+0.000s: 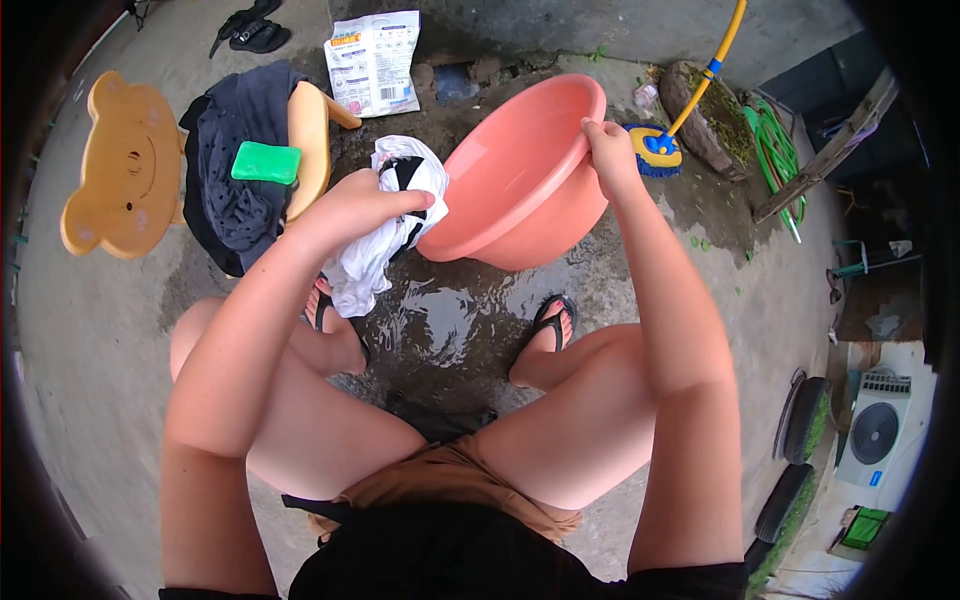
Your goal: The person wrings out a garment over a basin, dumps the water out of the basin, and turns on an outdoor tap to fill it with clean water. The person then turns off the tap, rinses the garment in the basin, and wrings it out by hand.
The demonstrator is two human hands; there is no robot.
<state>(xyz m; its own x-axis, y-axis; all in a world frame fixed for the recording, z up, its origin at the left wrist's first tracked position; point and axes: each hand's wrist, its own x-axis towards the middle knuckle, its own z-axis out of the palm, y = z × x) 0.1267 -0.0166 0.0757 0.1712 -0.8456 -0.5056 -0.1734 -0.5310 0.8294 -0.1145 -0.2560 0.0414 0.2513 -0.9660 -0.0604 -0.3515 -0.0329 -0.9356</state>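
Observation:
My left hand (385, 205) is closed on a bunched white cloth with black parts (360, 262), which hangs down toward my foot. With fingers over its rim, my right hand (608, 155) grips a pink plastic basin (535, 215). The basin is tilted, its mouth facing up and to the left, and its inside looks bare where it shows. The cloth is beside the basin's left rim, and I cannot tell whether they touch. Wet, shiny ground (440, 315) lies below the basin, between my sandalled feet.
Left stands a yellow bear-faced chair (128, 165) bearing dark clothes (245, 215) and a green bar of soap (266, 162). A white printed bag (375, 65) lies behind. To the right are a blue-and-yellow brush (657, 150), a stone trough (705, 120) and a green hose (778, 160).

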